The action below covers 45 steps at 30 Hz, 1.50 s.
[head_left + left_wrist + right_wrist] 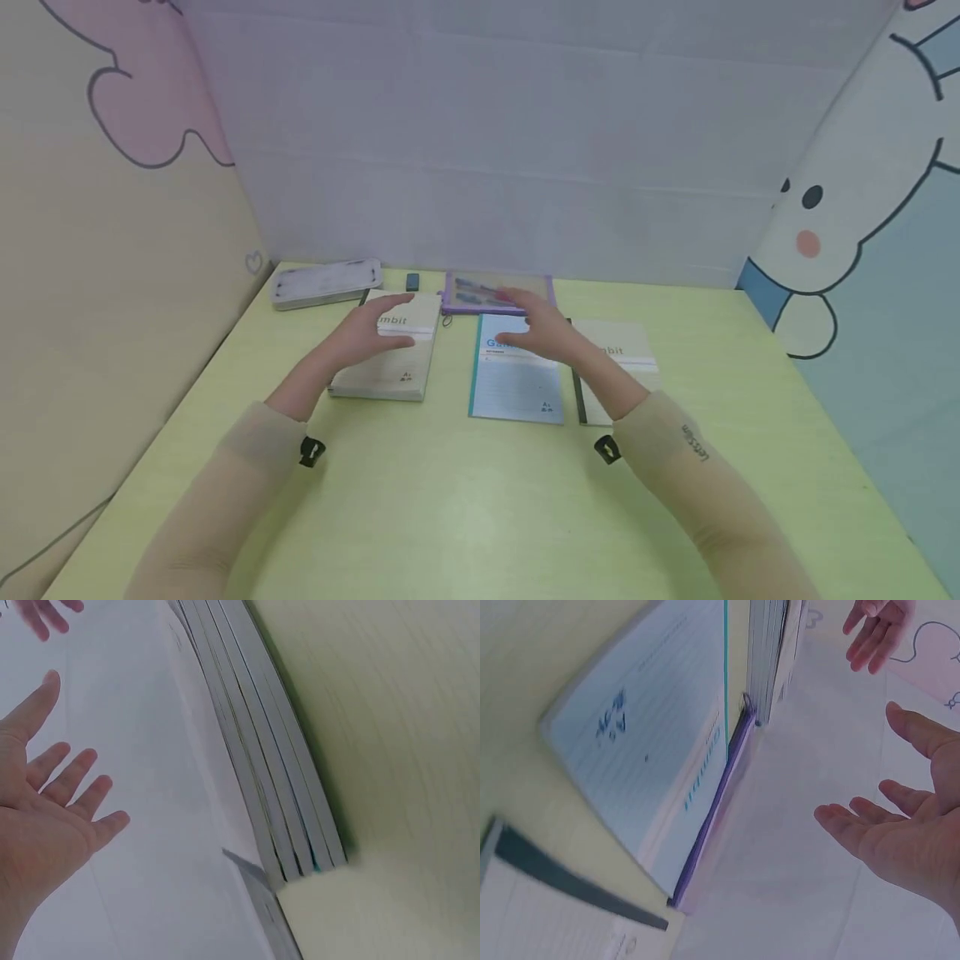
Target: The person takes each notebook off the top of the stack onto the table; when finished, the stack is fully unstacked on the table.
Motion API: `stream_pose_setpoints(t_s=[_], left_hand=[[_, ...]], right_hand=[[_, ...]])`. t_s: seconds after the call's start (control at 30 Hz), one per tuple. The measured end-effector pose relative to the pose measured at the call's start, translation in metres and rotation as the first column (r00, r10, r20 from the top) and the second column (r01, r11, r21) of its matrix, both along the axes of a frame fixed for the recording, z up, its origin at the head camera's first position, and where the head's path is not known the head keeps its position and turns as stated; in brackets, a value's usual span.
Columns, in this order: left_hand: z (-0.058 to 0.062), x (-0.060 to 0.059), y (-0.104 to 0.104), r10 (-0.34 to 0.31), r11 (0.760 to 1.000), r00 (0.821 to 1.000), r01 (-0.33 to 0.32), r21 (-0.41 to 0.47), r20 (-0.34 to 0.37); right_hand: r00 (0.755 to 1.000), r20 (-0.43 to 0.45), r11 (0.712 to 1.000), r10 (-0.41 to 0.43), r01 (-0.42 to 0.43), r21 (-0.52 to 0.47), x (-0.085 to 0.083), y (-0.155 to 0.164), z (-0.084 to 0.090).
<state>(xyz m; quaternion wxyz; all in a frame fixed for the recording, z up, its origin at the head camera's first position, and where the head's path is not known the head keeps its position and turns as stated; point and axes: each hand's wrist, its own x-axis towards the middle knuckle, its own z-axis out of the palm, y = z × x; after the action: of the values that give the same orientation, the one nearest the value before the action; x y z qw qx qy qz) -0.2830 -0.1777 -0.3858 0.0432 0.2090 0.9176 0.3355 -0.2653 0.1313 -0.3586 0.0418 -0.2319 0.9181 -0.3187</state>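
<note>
The green table (pixel 450 500) is carrying everything. A stack of beige notebooks (pixel 390 358) is lying left of the blue notebook (pixel 517 383), and another beige notebook (pixel 622 367) is lying right of it. A purple pouch (pixel 480 293) is lying just behind the blue notebook, and a white case (pixel 326 283) is sitting further left. The left hand (pixel 371 333) is hovering over the stack, fingers spread and relaxed, holding nothing. The right hand (pixel 543 329) is floating above the blue notebook's top, fingers also spread, gripping nothing.
</note>
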Motion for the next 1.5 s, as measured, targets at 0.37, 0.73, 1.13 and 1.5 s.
stream_pose_setpoints(t_s=[0.37,0.73,1.13,1.5], left_hand=[[-0.032,-0.015,-0.061,0.096,0.994,0.995,-0.095,-0.053,0.008],[-0.049,-0.027,-0.084,0.137,0.986,0.976,-0.118,-0.118,0.169],[-0.052,-0.028,-0.083,0.147,0.982,0.955,-0.110,-0.151,0.258],[-0.047,-0.028,-0.087,0.126,0.989,0.977,-0.109,-0.104,0.174]], right_hand=[[0.975,0.168,0.969,-0.147,0.176,-0.173,-0.008,-0.066,-0.045],[0.958,0.255,0.975,-0.129,0.169,-0.141,-0.005,-0.117,-0.082],[0.952,0.268,0.975,-0.147,0.185,-0.124,0.004,-0.130,-0.084],[0.942,0.301,0.975,-0.151,0.191,-0.111,0.003,-0.127,-0.085]])
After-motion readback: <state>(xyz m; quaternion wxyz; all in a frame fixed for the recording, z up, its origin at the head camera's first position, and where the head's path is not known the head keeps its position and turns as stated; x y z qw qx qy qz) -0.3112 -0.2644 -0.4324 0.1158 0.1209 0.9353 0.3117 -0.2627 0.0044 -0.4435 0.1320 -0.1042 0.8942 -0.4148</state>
